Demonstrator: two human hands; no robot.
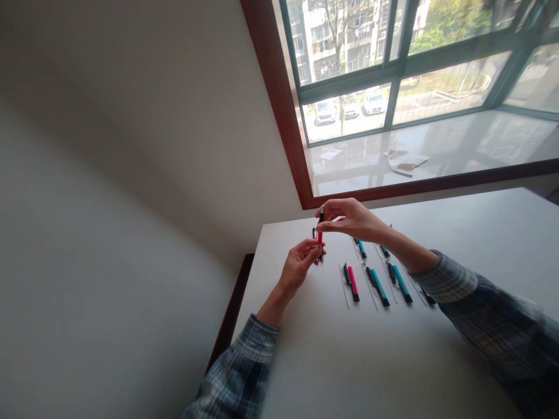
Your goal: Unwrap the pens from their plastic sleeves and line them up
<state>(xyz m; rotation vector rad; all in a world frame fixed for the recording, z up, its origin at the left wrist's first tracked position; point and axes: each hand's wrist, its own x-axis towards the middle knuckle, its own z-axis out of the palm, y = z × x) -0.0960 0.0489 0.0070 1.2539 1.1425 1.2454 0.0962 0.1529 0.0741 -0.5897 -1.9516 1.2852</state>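
Grey-white wall point(131, 174): alongside the table's left edge.
White table point(332, 355): landmark for all places; pen parts laid on it in two rows.
Window, green bars point(393, 73), red-brown frame point(275, 93): beyond the table's far edge.
Plaid sleeves, pair: left point(251, 352) over the table's left edge, right point(471, 308) over its right part.
Right hand point(349, 218): above the table's far left part; thumb and fingers grasping the pen's upper end.
Left hand point(297, 267): above the table's left side; fingers pinching the same pen's lower end.
Cloth point(406, 162), whitish: on the sill beyond the table's far edge.
Pen point(320, 237), pink and black: near upright in both hands, above the table's far left part.
Barrels, near row: one pink point(353, 283), two teal point(402, 284), on the table's middle.
Rods point(345, 285), thin, whitish: on the table, among the barrels.
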